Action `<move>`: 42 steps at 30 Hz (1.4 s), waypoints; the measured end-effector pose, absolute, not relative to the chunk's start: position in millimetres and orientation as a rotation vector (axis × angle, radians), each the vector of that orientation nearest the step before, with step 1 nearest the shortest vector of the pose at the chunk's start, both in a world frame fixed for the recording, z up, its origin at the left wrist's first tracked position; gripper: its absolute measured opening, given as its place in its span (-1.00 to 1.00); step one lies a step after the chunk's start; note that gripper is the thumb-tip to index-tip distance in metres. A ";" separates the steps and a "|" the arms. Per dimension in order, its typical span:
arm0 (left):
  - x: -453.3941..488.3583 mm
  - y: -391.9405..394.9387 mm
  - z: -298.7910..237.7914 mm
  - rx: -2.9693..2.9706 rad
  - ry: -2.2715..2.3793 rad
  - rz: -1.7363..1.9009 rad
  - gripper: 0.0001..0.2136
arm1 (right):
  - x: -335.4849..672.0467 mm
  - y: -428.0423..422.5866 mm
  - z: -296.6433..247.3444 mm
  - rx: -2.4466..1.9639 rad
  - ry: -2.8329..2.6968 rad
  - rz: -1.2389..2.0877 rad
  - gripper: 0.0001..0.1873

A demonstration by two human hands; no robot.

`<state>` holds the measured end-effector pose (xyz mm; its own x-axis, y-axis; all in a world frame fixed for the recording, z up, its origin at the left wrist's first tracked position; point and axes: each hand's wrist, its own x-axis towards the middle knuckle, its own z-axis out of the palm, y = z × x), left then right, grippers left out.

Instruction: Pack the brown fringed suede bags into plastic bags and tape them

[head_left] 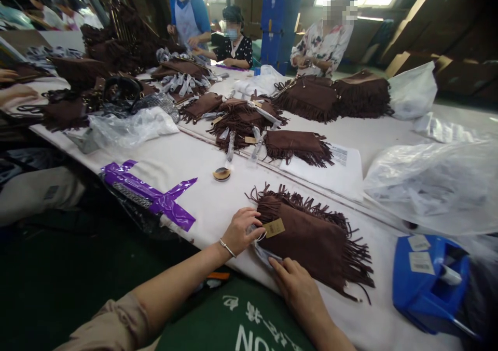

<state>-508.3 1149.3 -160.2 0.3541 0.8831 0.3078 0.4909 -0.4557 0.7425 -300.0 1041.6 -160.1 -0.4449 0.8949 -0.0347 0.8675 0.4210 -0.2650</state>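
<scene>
The left hand [244,231] curled around the end of a brown suede fringed bag [307,242], which lay flat on the white-covered surface [210,211] with its fringe spread outward. Just beside those fingers sat a tan hang tag [274,228] on a thin loop. The right hand [298,286], apart from the left, lay just below the bag, its fingertips [277,266] on a pale plastic strip [266,255] along the bag's edge; whether they pinched the strip could not be told. A silver bangle [227,247] circled the left wrist.

Right of the bag stood a blue plastic dispenser [428,294] bearing white barcode labels [420,262], and beyond it spread a crumpled clear plastic sheet [428,185]. Left of the bag lay a dark package bound with purple tape [148,190]. Beyond the bag sat a small tape roll [221,174] and a smaller fringed bag [298,147] on a white printed sheet [334,166]. Farther off, among more brown bags, co-workers [233,39] handled items.
</scene>
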 end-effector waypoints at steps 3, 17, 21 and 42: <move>-493.9 1142.1 -157.5 2.194 1.190 0.912 -0.81 | -301.5 1037.8 -167.5 -1.527 -2.559 0.334 -0.58; -463.9 1149.3 -141.8 2.190 0.959 0.861 -0.84 | -261.1 1022.2 -178.9 -1.394 -2.463 0.201 -0.50; -472.4 1155.7 -137.1 2.085 1.060 0.967 -0.69 | -256.9 1033.7 -151.1 -1.324 -2.349 0.093 -0.44; -466.8 1233.1 -171.6 0.312 0.665 0.673 -0.56 | -282.7 1085.9 -187.3 -1.313 -2.497 -0.279 -0.35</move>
<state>-466.8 1233.1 -171.6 0.5886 0.6624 -0.4634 -0.4715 0.7469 0.4688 -282.7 1085.9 -187.3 -0.5343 0.7672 0.3549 0.8266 0.5620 0.0296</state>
